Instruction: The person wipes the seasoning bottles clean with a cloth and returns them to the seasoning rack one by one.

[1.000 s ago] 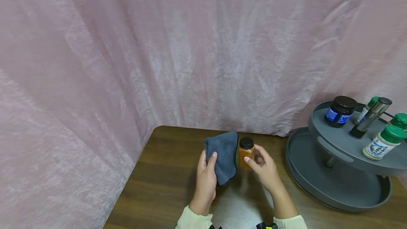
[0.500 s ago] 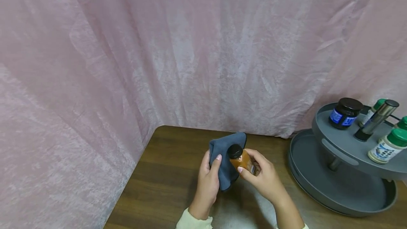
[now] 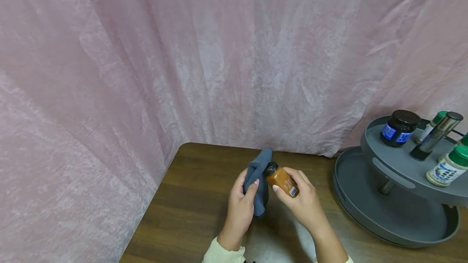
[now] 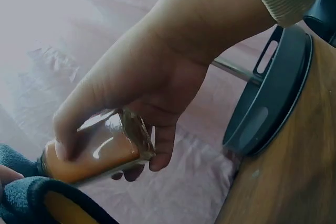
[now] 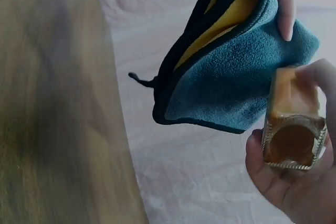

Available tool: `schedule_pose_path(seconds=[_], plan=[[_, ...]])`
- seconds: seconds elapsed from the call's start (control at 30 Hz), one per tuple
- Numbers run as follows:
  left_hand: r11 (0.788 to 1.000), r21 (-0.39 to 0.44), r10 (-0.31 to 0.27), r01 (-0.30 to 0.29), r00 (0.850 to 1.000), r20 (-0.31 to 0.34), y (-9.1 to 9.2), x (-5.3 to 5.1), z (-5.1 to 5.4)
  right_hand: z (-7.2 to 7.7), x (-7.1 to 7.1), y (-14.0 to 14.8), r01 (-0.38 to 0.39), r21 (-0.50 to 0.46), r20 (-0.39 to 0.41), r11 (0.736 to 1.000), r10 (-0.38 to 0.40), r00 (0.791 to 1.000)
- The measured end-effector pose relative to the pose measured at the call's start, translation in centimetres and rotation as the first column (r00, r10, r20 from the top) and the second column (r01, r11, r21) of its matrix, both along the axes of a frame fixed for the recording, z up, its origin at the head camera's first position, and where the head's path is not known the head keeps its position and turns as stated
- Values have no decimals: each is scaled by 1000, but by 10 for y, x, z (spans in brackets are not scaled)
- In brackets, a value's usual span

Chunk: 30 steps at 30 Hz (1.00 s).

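A folded blue-grey cloth [image 3: 259, 186] is gripped by my left hand [image 3: 240, 208], thumb on its near face. The right wrist view shows the cloth [image 5: 231, 72] with a dark edge and a yellow inner side. My right hand [image 3: 301, 198] holds a small square glass jar [image 3: 281, 180] of orange-brown contents between thumb and fingers. The jar is tilted, its black cap leaning left against the cloth. In the left wrist view the cap end of the jar [image 4: 100, 150] is mostly covered by the cloth. Both hands are above the table.
On the right stands a grey two-tier round tray [image 3: 395, 214]. Its upper tier bears a dark jar with blue labels [image 3: 399, 128], a leaning silver-and-black tube [image 3: 436, 136] and green-capped bottles [image 3: 447, 167]. A pink curtain [image 3: 234, 60] hangs behind the brown wooden table [image 3: 190, 198].
The jar has gone from upright beside the cloth to tilted, with its cap brought left against the cloth. The cloth has bunched and turned narrower around the cap.
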<state>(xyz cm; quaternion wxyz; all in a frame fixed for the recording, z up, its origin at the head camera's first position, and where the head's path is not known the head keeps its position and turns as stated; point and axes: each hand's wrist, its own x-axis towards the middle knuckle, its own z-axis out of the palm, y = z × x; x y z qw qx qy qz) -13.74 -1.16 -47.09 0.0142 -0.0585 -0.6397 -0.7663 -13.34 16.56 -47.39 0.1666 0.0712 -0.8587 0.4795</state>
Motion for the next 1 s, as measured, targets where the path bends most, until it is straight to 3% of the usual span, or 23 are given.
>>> schedule_pose_path(seconds=[0.17, 0.3, 0.47, 0.6, 0.7, 0.87, 1.0], plan=[[995, -92, 18, -22, 999, -44, 1, 3, 1, -2, -2, 0, 32, 23, 71, 999, -33, 997], [986, -162, 10, -29, 993, -115, 1, 4, 0, -4, -2, -2, 16, 60, 95, 998, -21, 995], [977, -212, -10, -28, 984, -176, -1, 3, -1, -7, 0, -5, -44, 128, 70, 991, 36, 997], [968, -250, -26, -16, 986, -163, -4, 1, -1, -7, 1, -7, -73, 163, 35, 984, 68, 997], [978, -210, -39, 17, 994, -105, -6, -1, -1, -6, 3, -7, -79, 154, 17, 985, 78, 997], [999, -26, -39, 39, 999, 13, -7, -5, 0, -2, 5, -7, -107, 68, -34, 992, 109, 993], [997, 60, -53, 50, 998, 42, -6, -4, 2, 2, 5, -7, -91, -21, -81, 996, 89, 993]])
